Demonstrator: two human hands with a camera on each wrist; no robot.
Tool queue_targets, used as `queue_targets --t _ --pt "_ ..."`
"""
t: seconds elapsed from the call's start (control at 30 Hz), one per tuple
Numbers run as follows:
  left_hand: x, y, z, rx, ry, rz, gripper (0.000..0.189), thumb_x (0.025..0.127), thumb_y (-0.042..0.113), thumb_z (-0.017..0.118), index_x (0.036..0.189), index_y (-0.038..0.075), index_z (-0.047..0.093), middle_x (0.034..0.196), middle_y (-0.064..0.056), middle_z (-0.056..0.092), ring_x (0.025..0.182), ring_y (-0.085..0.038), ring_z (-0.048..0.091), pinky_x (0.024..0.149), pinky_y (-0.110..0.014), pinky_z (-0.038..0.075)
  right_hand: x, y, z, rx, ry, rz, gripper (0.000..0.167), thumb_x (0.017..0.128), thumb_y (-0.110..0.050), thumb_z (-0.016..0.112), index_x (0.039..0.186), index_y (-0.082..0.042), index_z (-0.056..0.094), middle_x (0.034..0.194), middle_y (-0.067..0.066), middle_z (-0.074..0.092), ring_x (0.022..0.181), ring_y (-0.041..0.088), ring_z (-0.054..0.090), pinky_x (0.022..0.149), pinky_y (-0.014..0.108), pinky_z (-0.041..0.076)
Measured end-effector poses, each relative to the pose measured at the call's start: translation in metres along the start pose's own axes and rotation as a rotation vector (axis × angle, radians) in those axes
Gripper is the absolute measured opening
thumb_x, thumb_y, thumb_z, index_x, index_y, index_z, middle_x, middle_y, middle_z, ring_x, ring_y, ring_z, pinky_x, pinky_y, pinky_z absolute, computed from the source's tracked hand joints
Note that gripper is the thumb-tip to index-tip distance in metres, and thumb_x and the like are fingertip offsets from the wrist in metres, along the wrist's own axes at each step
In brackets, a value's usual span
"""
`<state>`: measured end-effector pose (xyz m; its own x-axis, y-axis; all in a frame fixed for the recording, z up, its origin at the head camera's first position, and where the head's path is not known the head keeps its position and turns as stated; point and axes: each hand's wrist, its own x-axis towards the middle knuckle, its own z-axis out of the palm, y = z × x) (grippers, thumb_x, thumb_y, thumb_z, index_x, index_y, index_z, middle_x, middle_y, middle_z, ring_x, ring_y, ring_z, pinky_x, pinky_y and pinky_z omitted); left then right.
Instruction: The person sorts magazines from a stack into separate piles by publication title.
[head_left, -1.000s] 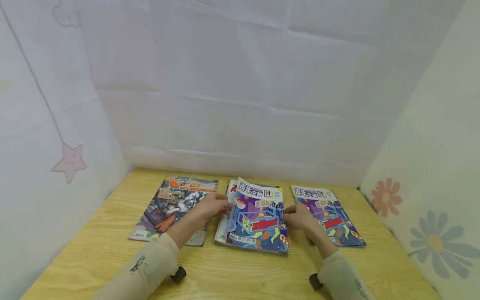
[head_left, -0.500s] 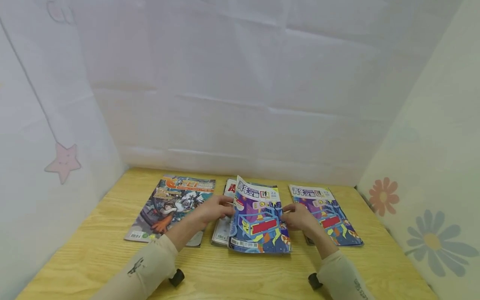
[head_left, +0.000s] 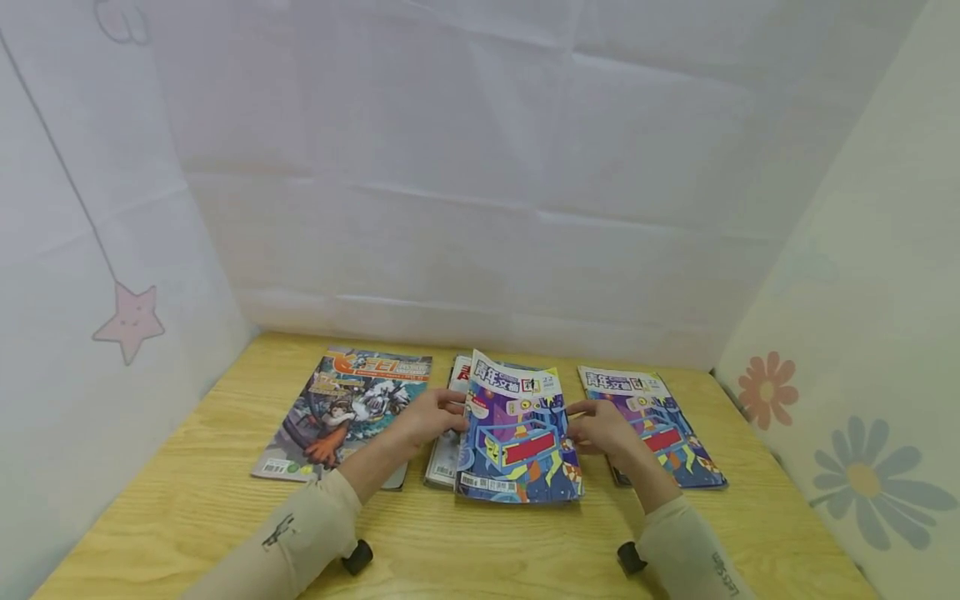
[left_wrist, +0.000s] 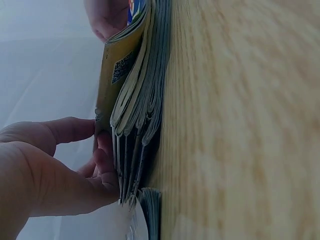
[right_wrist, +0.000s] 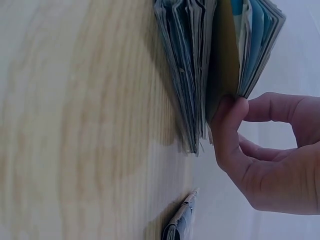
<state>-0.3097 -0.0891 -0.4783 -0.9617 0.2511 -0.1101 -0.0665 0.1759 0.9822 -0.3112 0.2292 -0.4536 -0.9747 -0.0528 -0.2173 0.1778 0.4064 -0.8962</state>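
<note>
Left grip [head_left: 429,418], right grip [head_left: 603,430] pinching purple magazine [head_left: 519,446], long axis pointing away, title [head_left: 498,382] farthest

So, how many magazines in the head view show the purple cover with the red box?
2. The middle magazine is held between the left hand and right hand, over a pile; the right magazine lies to its right. More copies may be hidden underneath.

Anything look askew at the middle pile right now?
The top magazine is bowed, lifted and out of line with the pile, which sticks out at its left. Left hand and right hand pinch its edges, so probably just handling.
</note>
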Motion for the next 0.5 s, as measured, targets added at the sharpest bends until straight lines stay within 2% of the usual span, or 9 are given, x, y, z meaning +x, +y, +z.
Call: queue_targets --t 0.27,0.5 --pt "0.0045 -0.0022 -0.0009 -0.044 0.043 0.003 0.056 0.088 0.002 0.075 0.14 -0.001 0.057 0.121 -0.016 0.062 0.099 -0.027 0.063 0.091 -0.046 0.052 -0.0019 -0.0012 -0.0008 0.021 -0.01 -0.001 0.042 0.089 0.003 0.066 0.131 0.005 0.059 0.1 0.02 0.061 0.082 0.028 0.064 0.077 0.044 0.06" --pt "0.0056 0.0063 0.0024 -0.086 0.056 -0.015 0.061 0.084 0.001 0.077 0.142 0.002 0.057 0.118 -0.016 0.062 0.099 -0.028 0.064 0.091 -0.044 0.053 -0.0033 -0.004 -0.0057 0.048 0.002 -0.008 0.043 0.091 0.004 0.064 0.133 0.006 0.057 0.109 0.022 0.059 0.086 0.029 0.064 0.076 0.042 0.06"
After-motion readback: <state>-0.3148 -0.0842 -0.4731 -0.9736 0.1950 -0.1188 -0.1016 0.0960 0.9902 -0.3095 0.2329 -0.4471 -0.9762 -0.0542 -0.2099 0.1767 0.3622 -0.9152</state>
